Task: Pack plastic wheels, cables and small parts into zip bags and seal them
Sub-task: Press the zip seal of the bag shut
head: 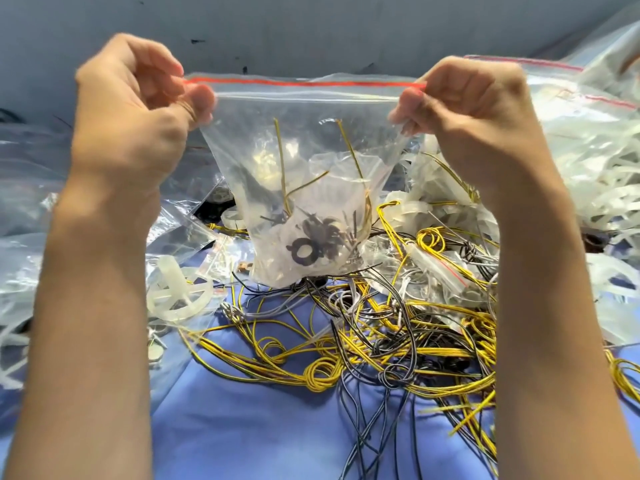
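Pinching the upper corners of a clear zip bag (pixel 304 150), the left hand (pixel 138 109) and the right hand (pixel 464 109) hold it up between them. Each hand's fingers are curled, with thumb and fingertips clamped on the plastic at one end of the zip line. The bag's red strip (pixel 304 83) runs taut and level from one hand to the other. Whether the zip under it is pressed closed cannot be told.

The bag hangs down from the hands and narrows toward its bottom. Inside it, a few yellow-green cables (pixel 282 161) stand up at angles. Black ring-shaped parts (pixel 304 249) and other small dark pieces lie heaped at the bottom.

Below the left hand, beside that forearm, a white plastic wheel (pixel 176 292) lies tilted on the blue counter (pixel 242 427). Under the hanging bag and spreading toward the right forearm lies a loose tangle of yellow cables (pixel 346 368) mixed with grey and black cables (pixel 391 344). A small zip bag (pixel 440 268) with its own red strip lies in that tangle, below the right hand.

Outward of the right hand, a large clear bag (pixel 595 161) bulges with white plastic pieces. Outward of the left hand, more clear bags (pixel 27 188) are piled. Beyond both hands rises a grey wall (pixel 311 29).
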